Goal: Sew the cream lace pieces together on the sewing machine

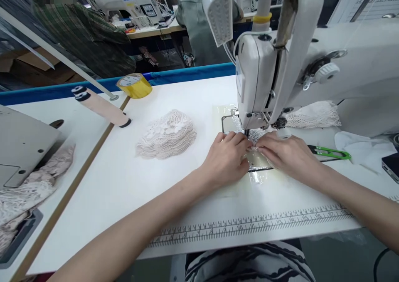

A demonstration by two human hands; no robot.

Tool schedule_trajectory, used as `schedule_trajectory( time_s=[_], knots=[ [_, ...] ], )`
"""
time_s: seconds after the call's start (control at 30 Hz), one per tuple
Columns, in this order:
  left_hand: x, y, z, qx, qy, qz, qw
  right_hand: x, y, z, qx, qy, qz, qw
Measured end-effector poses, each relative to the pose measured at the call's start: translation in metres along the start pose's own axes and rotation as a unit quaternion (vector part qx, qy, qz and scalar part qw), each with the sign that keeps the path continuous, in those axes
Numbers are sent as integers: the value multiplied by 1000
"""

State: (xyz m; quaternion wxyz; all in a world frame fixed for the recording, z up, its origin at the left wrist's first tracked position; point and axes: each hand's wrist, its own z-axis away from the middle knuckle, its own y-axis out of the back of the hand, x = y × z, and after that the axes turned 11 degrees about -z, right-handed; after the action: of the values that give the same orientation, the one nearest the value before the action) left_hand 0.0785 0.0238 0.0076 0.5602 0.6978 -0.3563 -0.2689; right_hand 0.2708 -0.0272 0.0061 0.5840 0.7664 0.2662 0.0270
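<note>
Both hands are pressing a small lace piece (256, 142) flat under the needle of the sewing machine (280, 61) on the bench (131, 178). The left hand (226, 157) and right hand (288, 155) are pinching its edges with closed fingers. A far machine (131, 5) is reading "JUKI". A printed ruler (249, 223) is showing numbers.

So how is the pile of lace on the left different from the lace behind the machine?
The lace pile lies in the open on the white table, heaped into a rounded mound; the lace behind the sewing machine is spread flatter and partly hidden by the sewing machine. The lace pile looks faintly pinkish, the other whiter. The lace pile lies left of the left hand, the other beyond the right hand. Both are openwork lace.
</note>
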Motion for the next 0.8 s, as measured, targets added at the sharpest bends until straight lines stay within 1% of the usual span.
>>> schedule_trajectory(
  time_s=[0.1, 0.17, 0.23, 0.33, 0.4, 0.47, 0.53, 0.6, 0.63, 0.7, 0.8],
  knots=[
    [-4, -2, -10, 4, 48, 42, 998, -1, -4, -2, 14, -25, 11, 1000],
    [-7, -3, -14, -1, 82, 86, 993, -2, -6, -3, 2, -32, 2, 999],
    [-10, -1, -16, -11, 92, 126, 988, -3, -7, -3, 0, -21, -8, 1000],
    [-12, 2, -15, -9, 81, 146, 986, 0, -10, -2, 34, 20, 16, 999],
    [-11, 1, -10, 14, 60, 112, 992, 2, -11, -1, 59, 49, 26, 997],
    [-9, -2, -2, 62, 10, 41, 997, 5, -10, 0, 74, 81, 20, 994],
    [-5, -5, 8, 125, -50, -46, 990, 6, -8, 1, 81, 115, 21, 990],
    [-1, -8, 16, 169, -91, -116, 975, 5, -6, 1, 89, 145, 27, 985],
    [0, -8, 19, 180, -101, -140, 968, 5, -5, 1, 93, 158, 29, 983],
    [2, -7, 23, 183, -114, -166, 962, 4, -4, 0, 98, 173, 28, 980],
    [3, -4, 24, 176, -116, -178, 961, 3, -4, -1, 95, 172, 24, 980]
  ],
)
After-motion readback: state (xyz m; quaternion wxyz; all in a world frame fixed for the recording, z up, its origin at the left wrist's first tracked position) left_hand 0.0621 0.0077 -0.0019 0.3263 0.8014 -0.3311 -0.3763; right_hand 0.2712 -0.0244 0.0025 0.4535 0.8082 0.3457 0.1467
